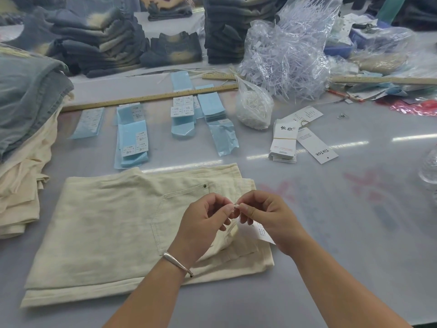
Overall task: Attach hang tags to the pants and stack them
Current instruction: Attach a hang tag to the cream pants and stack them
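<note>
Now | hands [236,213] pinch fastener | pants [106,233] near table edge

I see a glossy grey bench [354,209] mirroring strip lights, a wooden ruler [146,98] across it, denim stacks [99,43] behind

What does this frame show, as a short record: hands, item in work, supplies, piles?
left hand: left hand pinches a small white fastener
right hand: right hand pinches the same fastener; a white hang tag hangs below it
item in work: folded cream pants flat on the table
supplies: hang tag stack, bag of white loops, blue sticker sheets
piles: cream and denim pants at left
</note>
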`<state>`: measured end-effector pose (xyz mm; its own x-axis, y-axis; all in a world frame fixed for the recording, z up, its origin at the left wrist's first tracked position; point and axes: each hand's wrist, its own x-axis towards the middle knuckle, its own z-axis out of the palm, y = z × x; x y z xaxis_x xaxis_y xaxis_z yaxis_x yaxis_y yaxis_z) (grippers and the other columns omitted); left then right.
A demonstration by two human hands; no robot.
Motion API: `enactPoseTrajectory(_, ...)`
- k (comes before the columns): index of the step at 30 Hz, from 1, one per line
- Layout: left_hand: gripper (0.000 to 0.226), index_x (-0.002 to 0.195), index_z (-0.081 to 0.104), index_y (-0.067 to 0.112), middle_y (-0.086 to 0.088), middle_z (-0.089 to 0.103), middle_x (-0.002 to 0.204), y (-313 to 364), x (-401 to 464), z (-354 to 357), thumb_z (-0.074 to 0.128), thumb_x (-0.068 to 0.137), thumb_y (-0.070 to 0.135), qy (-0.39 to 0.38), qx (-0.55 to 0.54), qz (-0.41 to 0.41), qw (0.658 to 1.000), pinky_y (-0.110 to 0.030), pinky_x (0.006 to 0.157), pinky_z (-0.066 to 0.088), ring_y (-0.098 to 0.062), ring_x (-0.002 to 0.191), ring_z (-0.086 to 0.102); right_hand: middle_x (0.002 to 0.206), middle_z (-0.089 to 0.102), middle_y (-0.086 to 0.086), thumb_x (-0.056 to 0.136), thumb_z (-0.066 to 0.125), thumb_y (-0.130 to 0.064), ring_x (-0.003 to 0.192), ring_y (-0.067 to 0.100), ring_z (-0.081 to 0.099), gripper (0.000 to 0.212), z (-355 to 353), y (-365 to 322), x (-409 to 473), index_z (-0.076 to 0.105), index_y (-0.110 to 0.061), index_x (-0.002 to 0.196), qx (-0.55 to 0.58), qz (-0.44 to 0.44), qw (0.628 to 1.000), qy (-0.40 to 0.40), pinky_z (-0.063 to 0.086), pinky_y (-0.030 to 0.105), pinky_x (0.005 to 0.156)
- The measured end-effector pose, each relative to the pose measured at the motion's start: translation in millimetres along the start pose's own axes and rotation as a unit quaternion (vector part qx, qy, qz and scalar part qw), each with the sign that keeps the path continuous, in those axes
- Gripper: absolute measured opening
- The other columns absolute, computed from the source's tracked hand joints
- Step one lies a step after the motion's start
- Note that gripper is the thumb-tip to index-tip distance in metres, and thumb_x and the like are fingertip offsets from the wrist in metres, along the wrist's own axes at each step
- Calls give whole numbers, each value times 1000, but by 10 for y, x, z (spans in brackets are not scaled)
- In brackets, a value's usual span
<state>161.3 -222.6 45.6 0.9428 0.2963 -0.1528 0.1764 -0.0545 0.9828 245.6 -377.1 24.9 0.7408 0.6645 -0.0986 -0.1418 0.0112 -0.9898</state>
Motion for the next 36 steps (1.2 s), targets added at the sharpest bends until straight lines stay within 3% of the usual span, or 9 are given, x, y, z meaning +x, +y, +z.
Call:
enactPoseTrajectory(5,12,82,67,12,6,67,65,31,-2,-16,63,90,4,-4,16,0,1000,-20,57,48,-8,60,59,75,68,13,88,67,-8,69,19,59,8,-4,-10,2,69,0,86,13,-9,1000,4,47,25,66)
enactPoseTrajectory(11,10,80,68,13,5,66,64,63,-21,16,67,89,9,11,59,27,998,-22,58,51,-8,58,61,69,67,7,87,65,2,66,15,61,8,9,-67,11,70,-1,81,-3,-41,999,19,50,23,66)
enactPoseTrajectory(18,13,82,64,3,-2,62,66,118,-4,8,57,93,0,-12,-94,-30,995,-21,56,48,-11,56,54,70,69,6,85,65,4,66,13,63,11,9,-136,2,72,-5,82,34,-25,999,20,51,21,65)
enactPoseTrajectory(25,11,81,66,5,1,63,63,119,-24,35,61,91,1,0,-54,-14,998,-19,55,48,-10,55,56,71,69,0,80,71,-2,72,11,63,4,17,-124,-37,71,-1,84,31,-20,999,24,50,19,68)
enactPoseTrajectory(31,9,82,66,6,4,67,65,117,-25,22,63,91,4,1,-34,-9,999,-19,57,49,-9,57,59,74,71,16,81,72,-6,66,17,62,6,65,-117,-55,73,-1,84,44,-8,998,55,51,23,64)
enactPoseTrajectory(36,10,80,69,11,4,67,65,110,-45,13,67,88,5,4,33,22,999,-20,59,49,-7,58,59,74,72,13,75,76,-11,65,18,62,7,117,-68,-64,77,-7,80,72,13,993,95,50,28,66)
